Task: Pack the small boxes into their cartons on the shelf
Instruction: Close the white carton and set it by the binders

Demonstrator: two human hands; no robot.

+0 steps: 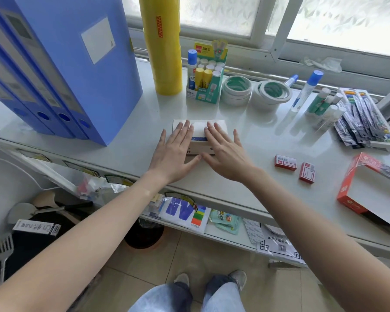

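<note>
A white carton (199, 129) with a blue stripe lies in the middle of the white shelf (268, 140). My left hand (176, 152) rests flat on its left part, fingers spread. My right hand (223, 152) lies flat on its right part, fingers apart too. Neither hand grips anything. To the right, two small red boxes lie loose on the shelf, one (285, 162) lying flat and one (306, 172) closer to the edge. An open red carton (356, 188) sits at the right edge, partly out of view.
Blue file boxes (61, 70) stand at the left, a tall yellow roll (164, 43) behind. A glue-stick display box (206, 79), tape rolls (252, 91), glue bottles (306, 91) and packs of pins (365, 120) fill the back and right. A lower shelf (212, 228) holds packets.
</note>
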